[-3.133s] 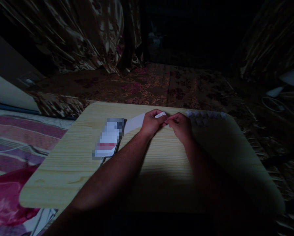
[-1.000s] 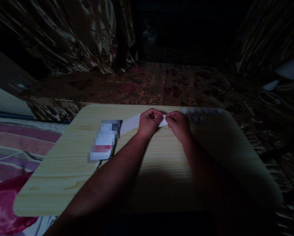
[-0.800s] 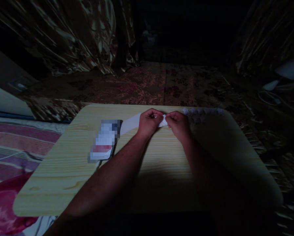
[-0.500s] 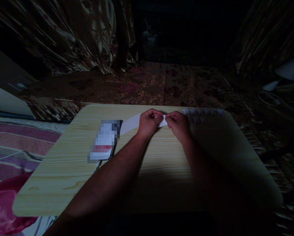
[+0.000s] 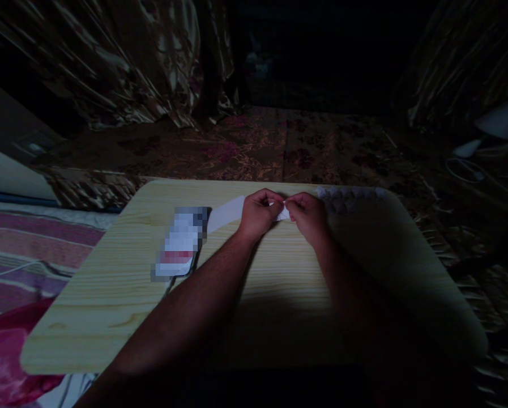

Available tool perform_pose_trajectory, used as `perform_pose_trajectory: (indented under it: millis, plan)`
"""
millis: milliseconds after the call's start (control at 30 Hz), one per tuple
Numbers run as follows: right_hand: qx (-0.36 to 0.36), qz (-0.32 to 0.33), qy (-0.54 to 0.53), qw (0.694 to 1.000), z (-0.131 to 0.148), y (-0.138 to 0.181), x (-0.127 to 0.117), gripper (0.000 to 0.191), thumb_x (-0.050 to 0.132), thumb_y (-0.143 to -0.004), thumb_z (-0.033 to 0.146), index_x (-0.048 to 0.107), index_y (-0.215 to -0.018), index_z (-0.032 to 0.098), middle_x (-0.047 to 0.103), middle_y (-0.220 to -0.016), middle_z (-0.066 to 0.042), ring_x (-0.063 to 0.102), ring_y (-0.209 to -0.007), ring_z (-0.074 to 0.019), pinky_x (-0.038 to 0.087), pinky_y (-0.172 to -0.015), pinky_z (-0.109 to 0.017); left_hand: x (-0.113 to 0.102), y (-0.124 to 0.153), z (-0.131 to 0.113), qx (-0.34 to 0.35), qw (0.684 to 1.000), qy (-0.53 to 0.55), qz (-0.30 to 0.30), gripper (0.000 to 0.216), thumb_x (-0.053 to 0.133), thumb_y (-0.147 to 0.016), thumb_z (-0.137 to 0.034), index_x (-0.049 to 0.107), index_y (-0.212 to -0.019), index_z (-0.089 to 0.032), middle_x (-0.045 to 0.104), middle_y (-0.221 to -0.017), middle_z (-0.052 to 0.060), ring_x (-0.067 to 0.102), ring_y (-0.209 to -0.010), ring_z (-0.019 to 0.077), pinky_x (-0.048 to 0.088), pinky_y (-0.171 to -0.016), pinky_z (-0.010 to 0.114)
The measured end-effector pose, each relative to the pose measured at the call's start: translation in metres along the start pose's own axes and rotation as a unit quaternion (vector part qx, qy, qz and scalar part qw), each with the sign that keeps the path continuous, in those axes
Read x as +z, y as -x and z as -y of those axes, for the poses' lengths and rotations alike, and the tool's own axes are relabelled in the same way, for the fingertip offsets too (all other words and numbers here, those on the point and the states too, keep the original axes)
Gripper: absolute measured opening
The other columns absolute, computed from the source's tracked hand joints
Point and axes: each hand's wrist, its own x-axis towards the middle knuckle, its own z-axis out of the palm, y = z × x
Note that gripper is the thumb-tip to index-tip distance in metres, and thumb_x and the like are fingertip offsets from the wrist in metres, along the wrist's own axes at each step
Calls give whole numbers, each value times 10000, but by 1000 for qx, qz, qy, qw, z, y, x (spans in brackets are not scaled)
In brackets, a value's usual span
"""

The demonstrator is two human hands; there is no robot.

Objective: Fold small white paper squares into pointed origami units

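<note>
A small piece of white paper [image 5: 284, 215], with crease lines on it, is pinched between my two hands near the far edge of the wooden table. My left hand [image 5: 259, 212] is closed on its left side. My right hand [image 5: 307, 214] grips the right side, its fingertips almost touching the left ones. The fingers hide much of the paper. Left of my left hand, a flat white paper strip [image 5: 226, 214] lies on the table. Beyond my right hand, several small folded pale pieces [image 5: 350, 194] stand in rows at the far right.
A phone [image 5: 181, 243] with a blurred-out screen lies on the left of the table [image 5: 101, 283], a cable at its lower end. A pink bag [image 5: 16, 351] and striped bedding [image 5: 33, 243] are at the left. A white lamp [image 5: 504, 119] stands at the right, in dim light.
My fingertips have shifted slightly on the white paper, and less of it shows between them. The phone, the strip and the folded pieces have stayed in place.
</note>
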Motion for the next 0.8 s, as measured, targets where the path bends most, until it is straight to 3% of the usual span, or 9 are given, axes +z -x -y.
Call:
perform_pose_trajectory:
  millis: [167,367,533,800]
  plan:
    - [-21,2,11,1000,-3,0,-1,151,640,-761,348,675,-768,201,608,-563,23,587,-598,-158,456,-586,-264,1,1,0,11,1000,-12,9,193,814,-644,-286,697,-734,-163,663,-645,-3,499,-507,78,372,-489,214]
    - [-20,-8,27,999,-2,-1,-4,168,629,-774,369,665,-787,204,608,-577,24,581,-598,-161,446,-576,-265,1,0,2,-7,1000,-11,26,283,821,-622,-254,700,-864,-170,697,-711,2,561,-553,102,426,-525,225]
    - [-24,0,26,999,1,0,-5,170,621,-788,378,651,-802,211,612,-595,18,594,-620,-170,450,-578,-270,-1,-2,5,-23,998,-44,44,214,802,-670,-315,664,-724,-160,648,-628,5,514,-520,103,379,-485,229]
    - [-37,2,22,999,-2,0,-5,154,609,-789,365,636,-799,213,599,-596,20,582,-621,-165,441,-579,-269,-2,-2,5,-22,998,-44,48,236,819,-658,-322,659,-715,-157,653,-631,11,512,-528,105,383,-491,233]
